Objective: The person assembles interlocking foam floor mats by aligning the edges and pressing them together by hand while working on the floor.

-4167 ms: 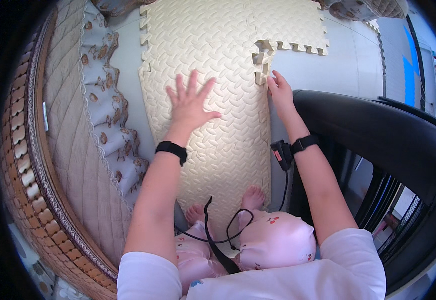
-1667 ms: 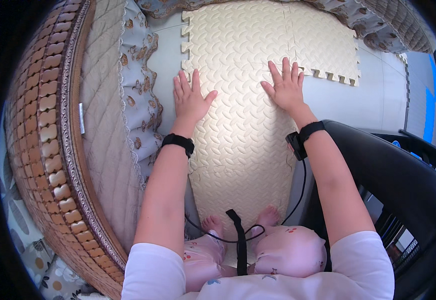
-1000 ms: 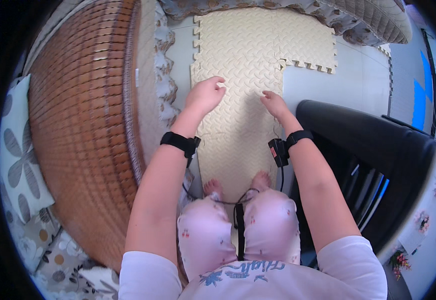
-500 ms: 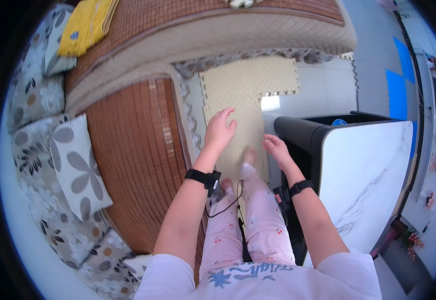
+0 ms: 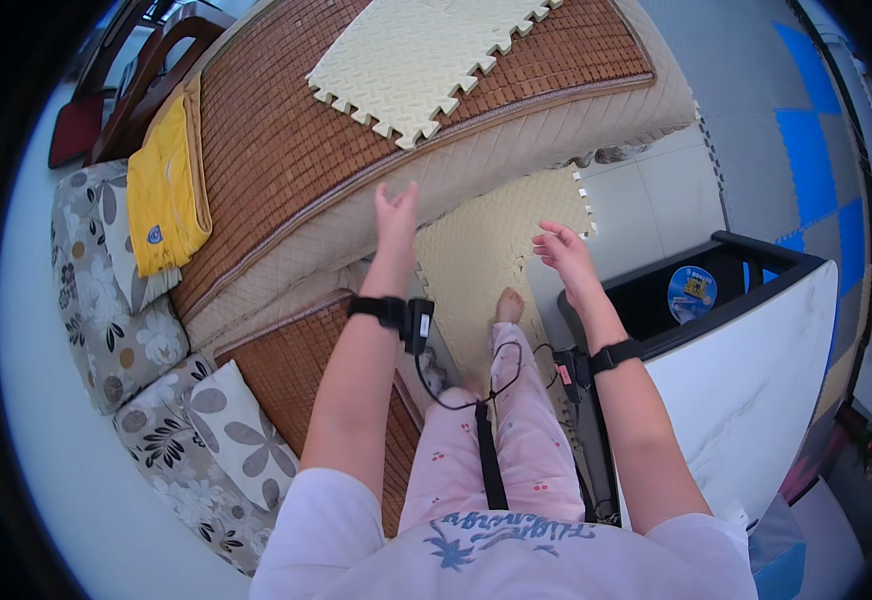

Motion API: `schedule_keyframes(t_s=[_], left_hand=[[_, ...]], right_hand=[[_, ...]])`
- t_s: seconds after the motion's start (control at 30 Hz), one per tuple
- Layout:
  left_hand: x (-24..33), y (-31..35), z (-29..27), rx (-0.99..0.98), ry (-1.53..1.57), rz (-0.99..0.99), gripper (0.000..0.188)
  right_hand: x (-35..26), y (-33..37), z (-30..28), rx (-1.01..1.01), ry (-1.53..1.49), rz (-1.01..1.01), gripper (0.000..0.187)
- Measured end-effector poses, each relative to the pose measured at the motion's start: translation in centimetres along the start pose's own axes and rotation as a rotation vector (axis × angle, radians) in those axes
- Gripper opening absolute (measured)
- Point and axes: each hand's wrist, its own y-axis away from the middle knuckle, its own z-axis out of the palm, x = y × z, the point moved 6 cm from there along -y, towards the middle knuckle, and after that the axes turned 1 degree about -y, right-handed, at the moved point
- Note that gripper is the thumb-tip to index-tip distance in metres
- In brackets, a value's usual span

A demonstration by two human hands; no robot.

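Note:
My left hand (image 5: pixel 396 215) hangs in the air near the front edge of the brown-matted sofa (image 5: pixel 286 140), fingers apart and nothing in them. To its right, my right hand (image 5: pixel 566 258) is also raised and empty, its fingers loosely bent but apart, close to the black-framed table (image 5: pixel 746 390) with a white marbled top. Beyond my left hand, cream interlocking foam mats (image 5: pixel 406 60) lie on the sofa seat. A folded yellow garment (image 5: pixel 168 190) rests at that seat's left end. Each wrist wears a black strap with a small device.
Cream foam mats (image 5: pixel 476 230) cover the floor between sofa and table, where my feet stand. A round blue disc (image 5: pixel 692 293) shows inside the table's open compartment. Patterned cushions (image 5: pixel 241 430) line the left side. Grey and blue floor mats (image 5: pixel 806 140) lie at the far right.
My view has shifted forward and turned, bringing more of the far sofa seat and its foam mats into sight. Both hands have moved forward and stay empty.

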Motion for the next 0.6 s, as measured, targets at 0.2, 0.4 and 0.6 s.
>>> schedule_keyframes(t_s=[0.2, 0.4, 0.6], left_hand=[[2.4, -11.8, 1.1, -0.07, 0.362, -0.168, 0.079], [2.4, -15.1, 2.3, -0.011, 0.367, -0.401, 0.045], [6.7, -14.6, 7.1, -0.321, 0.575, -0.443, 0.034]], right_hand=[[1.0, -1.9, -1.0, 0.068, -0.045, 0.106, 0.024], [0.7, -5.3, 0.6, 0.124, -0.062, 0.176, 0.021], [-3.2, -9.0, 5.5, 0.139, -0.202, 0.12, 0.032]])
